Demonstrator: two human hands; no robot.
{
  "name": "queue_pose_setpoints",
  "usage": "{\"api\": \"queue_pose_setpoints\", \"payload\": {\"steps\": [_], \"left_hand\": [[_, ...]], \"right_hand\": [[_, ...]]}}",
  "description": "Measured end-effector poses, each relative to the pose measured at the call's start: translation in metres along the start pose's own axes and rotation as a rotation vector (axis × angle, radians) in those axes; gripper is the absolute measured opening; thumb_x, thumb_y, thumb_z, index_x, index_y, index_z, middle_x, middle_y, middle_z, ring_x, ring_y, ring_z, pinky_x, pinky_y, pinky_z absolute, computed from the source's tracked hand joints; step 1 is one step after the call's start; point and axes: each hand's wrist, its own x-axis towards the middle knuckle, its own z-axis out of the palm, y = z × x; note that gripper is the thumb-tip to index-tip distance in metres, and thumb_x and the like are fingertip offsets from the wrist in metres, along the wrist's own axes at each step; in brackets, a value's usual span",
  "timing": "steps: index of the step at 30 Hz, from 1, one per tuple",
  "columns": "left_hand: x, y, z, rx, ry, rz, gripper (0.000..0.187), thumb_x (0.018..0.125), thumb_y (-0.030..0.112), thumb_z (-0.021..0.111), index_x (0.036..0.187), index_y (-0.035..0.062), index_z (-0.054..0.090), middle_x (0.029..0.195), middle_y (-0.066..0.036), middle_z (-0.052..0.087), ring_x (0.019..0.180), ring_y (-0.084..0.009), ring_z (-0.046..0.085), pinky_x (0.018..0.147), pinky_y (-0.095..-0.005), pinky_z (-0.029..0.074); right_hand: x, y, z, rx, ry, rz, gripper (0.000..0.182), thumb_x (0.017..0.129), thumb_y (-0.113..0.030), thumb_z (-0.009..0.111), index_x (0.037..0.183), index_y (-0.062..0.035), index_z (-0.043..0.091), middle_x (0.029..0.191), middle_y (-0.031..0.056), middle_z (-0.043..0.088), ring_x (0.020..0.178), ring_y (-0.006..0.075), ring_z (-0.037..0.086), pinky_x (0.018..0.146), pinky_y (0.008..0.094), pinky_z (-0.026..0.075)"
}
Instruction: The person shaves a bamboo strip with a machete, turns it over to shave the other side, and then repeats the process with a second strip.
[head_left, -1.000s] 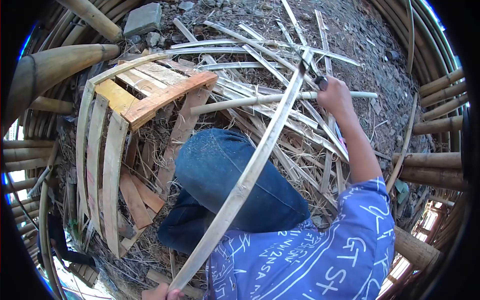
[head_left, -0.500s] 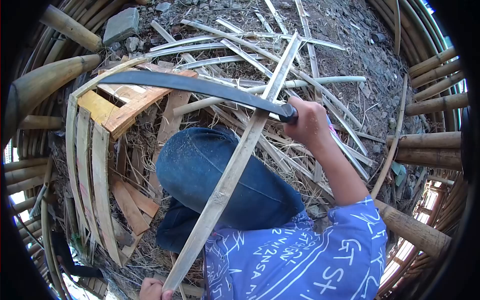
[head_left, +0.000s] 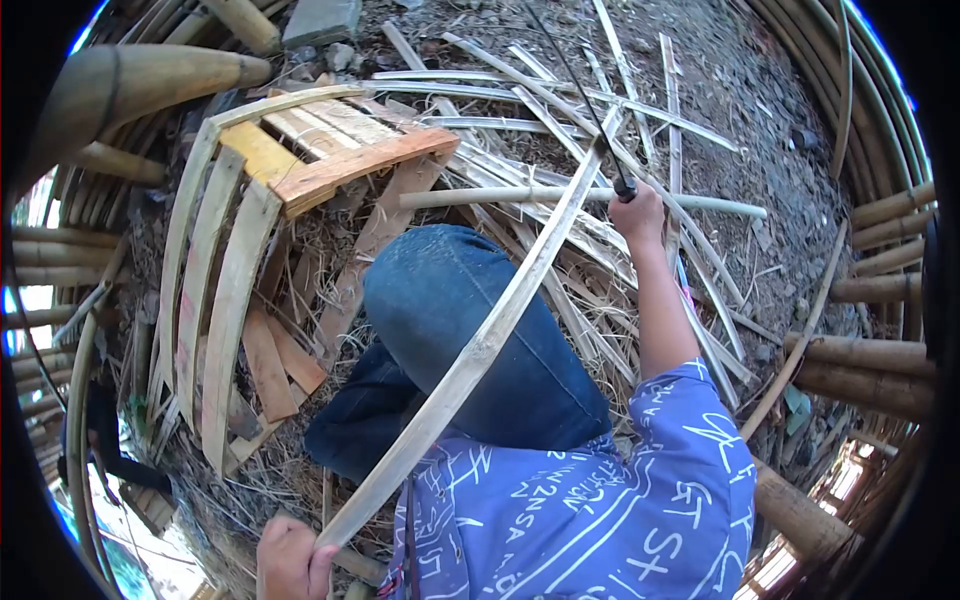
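Observation:
In my right hand [head_left: 640, 215] is the black handle of a machete [head_left: 580, 85], its dark blade seen nearly edge-on and pointing away from me. The blade passes right at the far end of a long bamboo strip [head_left: 482, 345]. This strip runs diagonally over my bent knee in blue jeans. My left hand [head_left: 291, 560] is closed round the strip's near end, low in the view, with the thumb on top. Beyond the knee a round pale pole [head_left: 480, 196] lies across other split strips [head_left: 590, 222].
A small wooden frame of slats [head_left: 365, 165] stands at left, with several long slats [head_left: 240, 320] leaning beside it. Split strips and shavings cover the ground ahead. Thick bamboo poles [head_left: 150, 85] rise at left; more poles [head_left: 880, 290] line the right. A grey block [head_left: 322, 18] lies at the back.
The machete has swung from lying broadside leftward across the strip to pointing away, edge-on. My left hand has come further into view, still on the strip. The whole view has shifted.

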Motion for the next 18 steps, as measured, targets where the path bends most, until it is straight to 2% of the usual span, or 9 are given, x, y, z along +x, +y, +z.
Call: {"api": "queue_pose_setpoints", "payload": {"steps": [4, 6, 7, 8, 9, 12, 14, 16, 18], "left_hand": [[-0.003, 0.003, 0.012, -0.035, 0.100, -0.012, 0.015, 0.089, 0.012, 0.053, 0.085, -0.0027, 0.055, 0.080, -0.021, 0.051, 0.076, -0.0381, 0.050, 0.068, -0.0472, 0.039], [-0.005, -0.016, 0.028, -0.011, 0.247, 0.086, 0.033, 0.084, 0.026, 0.061, 0.067, 0.0008, 0.047, 0.059, -0.016, 0.046, 0.059, -0.0370, 0.048, 0.055, -0.0435, 0.038], [-0.010, -0.017, 0.030, -0.045, 0.199, -0.034, 0.030, 0.077, 0.025, 0.067, 0.066, 0.0019, 0.051, 0.065, -0.014, 0.049, 0.071, -0.0339, 0.049, 0.065, -0.0423, 0.040], [-0.012, -0.015, 0.032, -0.061, 0.211, -0.052, 0.030, 0.077, 0.025, 0.067, 0.066, 0.0019, 0.051, 0.065, -0.014, 0.049, 0.071, -0.0339, 0.049, 0.065, -0.0423, 0.040], [-0.012, -0.013, 0.033, -0.022, 0.250, -0.025, 0.030, 0.077, 0.025, 0.067, 0.066, 0.0017, 0.052, 0.065, -0.014, 0.050, 0.070, -0.0334, 0.049, 0.065, -0.0419, 0.040], [-0.012, -0.009, 0.029, -0.039, 0.299, -0.065, 0.030, 0.078, 0.027, 0.066, 0.067, 0.0023, 0.053, 0.066, -0.012, 0.050, 0.071, -0.0322, 0.049, 0.066, -0.0410, 0.040], [-0.009, -0.010, 0.025, 0.026, 0.292, -0.014, 0.029, 0.081, 0.028, 0.064, 0.068, 0.0033, 0.054, 0.066, -0.011, 0.050, 0.073, -0.0312, 0.049, 0.067, -0.0403, 0.040], [-0.004, -0.022, 0.027, 0.057, 0.303, 0.039, 0.028, 0.082, 0.028, 0.062, 0.070, 0.0042, 0.054, 0.065, -0.011, 0.049, 0.074, -0.0306, 0.049, 0.068, -0.0399, 0.040], [0.002, -0.024, 0.026, 0.026, 0.332, 0.019, 0.026, 0.083, 0.027, 0.062, 0.072, 0.0044, 0.055, 0.065, -0.010, 0.049, 0.076, -0.0293, 0.049, 0.069, -0.0396, 0.041]], "right_hand": [[0.013, 0.011, 0.003, 0.036, 0.009, 0.138, 0.022, 0.071, -0.019, 0.059, 0.077, -0.0002, 0.067, 0.076, 0.0228, 0.066, 0.075, 0.0396, 0.064, 0.071, 0.0450, 0.051], [0.023, 0.027, 0.004, 0.134, 0.001, 0.090, 0.024, 0.070, -0.021, 0.061, 0.072, 0.0030, 0.066, 0.070, 0.0230, 0.065, 0.069, 0.0374, 0.065, 0.066, 0.0434, 0.050], [0.026, 0.024, -0.005, 0.143, -0.037, 0.134, 0.023, 0.068, -0.018, 0.059, 0.069, 0.0043, 0.064, 0.062, 0.0193, 0.061, 0.061, 0.0316, 0.062, 0.061, 0.0409, 0.048], [0.028, 0.021, -0.014, 0.150, -0.074, 0.182, 0.021, 0.066, -0.015, 0.057, 0.067, 0.0057, 0.062, 0.055, 0.0156, 0.058, 0.054, 0.0258, 0.060, 0.056, 0.0384, 0.046], [0.031, 0.031, -0.011, 0.154, -0.109, 0.159, 0.020, 0.065, -0.014, 0.056, 0.066, 0.0055, 0.062, 0.054, 0.0134, 0.057, 0.053, 0.0240, 0.059, 0.056, 0.0387, 0.046], [0.029, 0.051, 0.005, 0.107, 0.042, -0.058, 0.022, 0.069, -0.017, 0.059, 0.064, 0.0041, 0.062, 0.058, 0.0194, 0.061, 0.058, 0.0276, 0.063, 0.056, 0.0403, 0.047], [0.028, 0.055, 0.005, 0.374, -0.168, 0.250, 0.015, 0.073, -0.014, 0.060, 0.071, 0.0015, 0.060, 0.056, 0.0112, 0.058, 0.051, 0.0180, 0.058, 0.046, 0.0338, 0.045], [0.013, 0.049, 0.007, 0.774, -0.067, 0.330, 0.008, 0.077, -0.008, 0.058, 0.081, -0.0021, 0.055, 0.058, 0.0031, 0.050, 0.045, 0.0101, 0.048, 0.038, 0.0263, 0.038], [0.004, 0.050, 0.004, 0.978, -0.078, 0.474, 0.008, 0.080, -0.004, 0.057, 0.084, -0.0036, 0.050, 0.060, 0.0013, 0.047, 0.043, 0.0101, 0.043, 0.037, 0.0238, 0.036]]}}
